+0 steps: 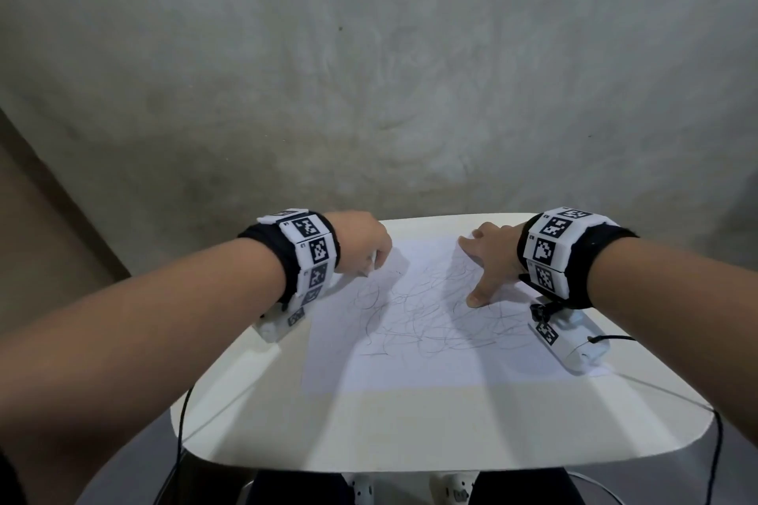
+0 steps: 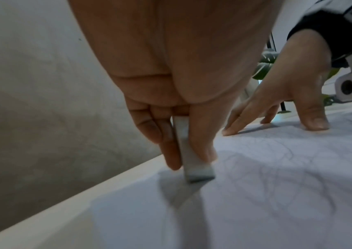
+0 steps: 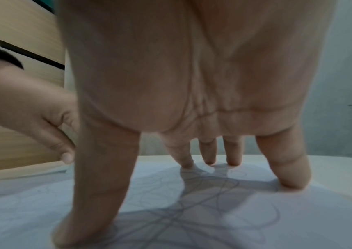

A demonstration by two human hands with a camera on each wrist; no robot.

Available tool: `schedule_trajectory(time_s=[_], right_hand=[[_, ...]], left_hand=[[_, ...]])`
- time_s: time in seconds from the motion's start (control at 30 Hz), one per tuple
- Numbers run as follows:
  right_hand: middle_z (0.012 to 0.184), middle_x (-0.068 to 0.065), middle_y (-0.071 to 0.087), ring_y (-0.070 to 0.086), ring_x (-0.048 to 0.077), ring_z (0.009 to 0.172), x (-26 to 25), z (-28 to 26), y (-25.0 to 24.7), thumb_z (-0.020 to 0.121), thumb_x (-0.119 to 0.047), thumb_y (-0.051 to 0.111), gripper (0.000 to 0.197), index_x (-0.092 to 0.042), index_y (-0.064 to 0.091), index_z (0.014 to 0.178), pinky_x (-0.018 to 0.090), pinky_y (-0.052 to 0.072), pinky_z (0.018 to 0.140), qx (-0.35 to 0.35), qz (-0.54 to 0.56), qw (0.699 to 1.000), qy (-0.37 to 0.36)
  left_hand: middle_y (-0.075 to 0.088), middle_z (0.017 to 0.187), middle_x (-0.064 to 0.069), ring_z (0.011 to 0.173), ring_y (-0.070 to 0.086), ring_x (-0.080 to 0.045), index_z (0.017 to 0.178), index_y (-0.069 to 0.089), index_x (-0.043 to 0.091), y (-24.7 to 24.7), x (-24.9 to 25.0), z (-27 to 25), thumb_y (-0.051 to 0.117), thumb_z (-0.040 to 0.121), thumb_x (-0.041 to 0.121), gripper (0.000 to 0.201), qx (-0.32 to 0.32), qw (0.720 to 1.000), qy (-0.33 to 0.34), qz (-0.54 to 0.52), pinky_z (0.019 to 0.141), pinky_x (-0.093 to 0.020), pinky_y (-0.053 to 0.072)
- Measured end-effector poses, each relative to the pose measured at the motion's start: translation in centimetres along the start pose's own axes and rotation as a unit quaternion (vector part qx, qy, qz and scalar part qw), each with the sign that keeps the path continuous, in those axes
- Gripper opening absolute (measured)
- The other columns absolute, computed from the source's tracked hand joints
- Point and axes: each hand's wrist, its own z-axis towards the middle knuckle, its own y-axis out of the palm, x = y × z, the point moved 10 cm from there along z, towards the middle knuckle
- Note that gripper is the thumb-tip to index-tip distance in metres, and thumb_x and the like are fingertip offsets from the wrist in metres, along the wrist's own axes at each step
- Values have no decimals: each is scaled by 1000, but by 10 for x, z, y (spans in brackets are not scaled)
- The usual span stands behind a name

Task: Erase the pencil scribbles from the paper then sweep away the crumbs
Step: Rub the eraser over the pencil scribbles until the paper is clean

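A white sheet of paper point(image 1: 430, 365) lies on the small white table point(image 1: 369, 430), covered with grey pencil scribbles point(image 1: 418, 320). My left hand point(image 1: 365, 246) is over the paper's far left corner and pinches a white eraser point(image 2: 190, 160) between thumb and fingers, its lower end on the paper point(image 2: 277, 193). My right hand point(image 1: 488, 258) presses the far right part of the sheet with spread straight fingers; in the right wrist view its fingertips point(image 3: 292, 182) and thumb rest on the scribbled paper point(image 3: 192, 210).
A rough grey wall point(image 1: 369, 74) rises just behind the table. Black cables point(image 1: 715, 443) hang from the wrist cameras past the table's left and right edges. The near strip of the table lies bare. A green plant point(image 2: 264, 67) shows behind the right hand.
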Motion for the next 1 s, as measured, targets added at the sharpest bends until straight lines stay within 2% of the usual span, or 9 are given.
schedule_trajectory(time_s=[0.17,0.23,0.33,0.5,0.6,0.67,0.73,0.87,1.0], right_hand=[[156,11,17,26,28,141,1,1,0,77,-62,64,104,-15,11,153,42,31,108,-10,-10,1000,1],[155,10,18,28,27,140,0,0,0,76,-63,64,104,-16,12,153,41,32,107,-7,-9,1000,0],[154,9,21,30,26,138,0,0,1,74,-63,65,103,-17,15,152,41,34,106,1,-8,1000,-1],[153,10,22,33,27,137,0,1,1,74,-64,65,101,-17,18,151,41,35,104,6,-15,1000,-1],[154,9,20,30,26,139,0,1,0,75,-64,64,102,-18,16,152,39,34,104,3,-10,1000,-1],[155,9,19,29,25,140,0,0,1,75,-63,64,102,-18,15,152,39,34,104,0,-5,1000,-2],[155,9,20,30,26,139,0,1,1,74,-63,65,101,-18,17,151,39,35,103,2,-4,1000,-1],[154,9,20,31,27,138,0,1,1,74,-64,64,102,-19,16,152,39,36,102,0,-10,1000,0],[154,9,20,32,28,138,0,1,1,74,-64,65,102,-18,16,151,40,37,102,2,-12,1000,0]], left_hand=[[63,116,-3,101,59,-24,110,65,16,-10,-28,-14,60,90,18,20,97,993,-17,-68,81,-29,46],[64,114,-3,101,59,-23,110,66,16,-9,-24,-13,61,89,18,21,110,991,-10,-72,81,-28,46],[65,109,1,101,59,-20,109,68,20,-1,-19,-14,61,90,21,21,91,994,6,-53,81,-26,43],[66,105,3,95,59,-20,102,67,24,15,-33,-23,62,89,20,15,-27,999,-14,10,82,-31,50],[62,109,0,97,57,-23,108,63,20,-1,-13,-18,55,91,19,19,36,999,3,4,81,-30,47],[60,108,0,91,54,-22,107,61,19,0,-6,-16,55,92,20,16,66,998,12,-2,75,-27,41],[60,104,2,87,52,-19,102,61,21,9,-13,-21,57,92,21,11,41,999,7,-5,72,-25,37],[62,101,3,87,54,-17,99,63,24,21,-35,-32,58,90,17,12,-41,999,-31,5,78,-31,48],[59,103,3,86,50,-17,103,62,22,9,-22,-24,58,92,22,12,45,999,-15,-26,77,-28,44]])
